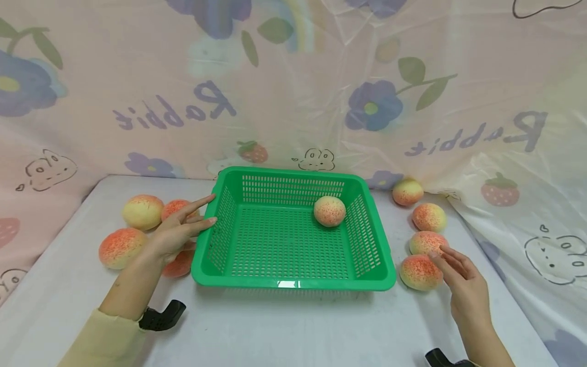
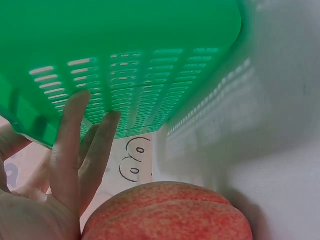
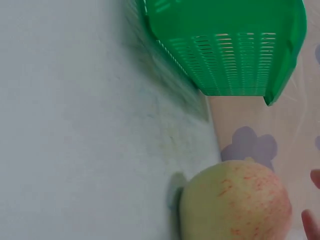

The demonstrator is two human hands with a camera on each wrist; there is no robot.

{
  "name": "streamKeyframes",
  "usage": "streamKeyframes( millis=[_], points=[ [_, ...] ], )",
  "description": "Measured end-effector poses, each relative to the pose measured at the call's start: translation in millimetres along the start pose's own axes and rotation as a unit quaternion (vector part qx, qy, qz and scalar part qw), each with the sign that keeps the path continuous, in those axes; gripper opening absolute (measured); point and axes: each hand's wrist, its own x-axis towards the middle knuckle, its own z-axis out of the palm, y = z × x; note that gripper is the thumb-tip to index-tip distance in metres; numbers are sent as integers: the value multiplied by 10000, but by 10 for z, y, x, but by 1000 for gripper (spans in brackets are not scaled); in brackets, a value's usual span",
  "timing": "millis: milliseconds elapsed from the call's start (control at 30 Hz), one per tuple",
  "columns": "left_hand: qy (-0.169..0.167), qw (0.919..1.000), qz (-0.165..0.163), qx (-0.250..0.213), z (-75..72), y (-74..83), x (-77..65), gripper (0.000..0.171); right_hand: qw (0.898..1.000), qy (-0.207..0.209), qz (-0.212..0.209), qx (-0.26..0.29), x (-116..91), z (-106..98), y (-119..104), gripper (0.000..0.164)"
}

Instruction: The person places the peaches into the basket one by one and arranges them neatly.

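A green plastic basket [image 1: 293, 284] with slotted walls stands mid-table, one peach [image 1: 329, 211] inside towards its right back. My left hand [image 1: 176, 232] grips the basket's left rim, two digits over the top edge and others against the outer wall. Below that hand, a red peach [image 2: 170, 212] with a crease shows in the left wrist view. My right hand [image 1: 465, 280] hovers at the right-hand row of peaches, thumb and fingers apart, overlapping the second-nearest peach [image 1: 426, 242] and beside the nearest peach [image 1: 420, 272]. Only its fingertips [image 3: 311, 225] show in the right wrist view, beyond a pale peach [image 3: 235, 202].
Left of the basket lie several peaches, among them a yellow-red peach [image 1: 143, 211] and a larger peach [image 1: 123, 248]. Farther back on the right are a peach [image 1: 428, 217] and another peach [image 1: 407, 192] by the printed curtain [image 1: 293, 92]. White cloth covers the table [image 1: 293, 331].
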Motion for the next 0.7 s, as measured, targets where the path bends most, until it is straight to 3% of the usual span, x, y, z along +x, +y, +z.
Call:
streamKeyframes(
  millis=[100, 267, 433, 567, 700],
  points=[
    [-15, 10000, 32, 64, 3, 0, -1, 72, 9993, 12, 371, -85, -48, 5, -3, 44],
    [-63, 10000, 45, -17, 10, -4, 5, 72, 9975, -248, 609, -260, -60, -18, 53, 42],
    [-68, 10000, 34, -42, 9, -10, -4, 72, 9901, -728, 909, -778, -42, -58, 118, 61],
    [-24, 10000, 35, 11, 1, -7, -3, 72, 9832, -1159, 962, -1027, -55, -84, 133, 71],
    [-21, 10000, 20, 46, -5, 5, -8, 72, 9812, -1311, 859, -1130, -90, -92, 123, 63]
  ],
)
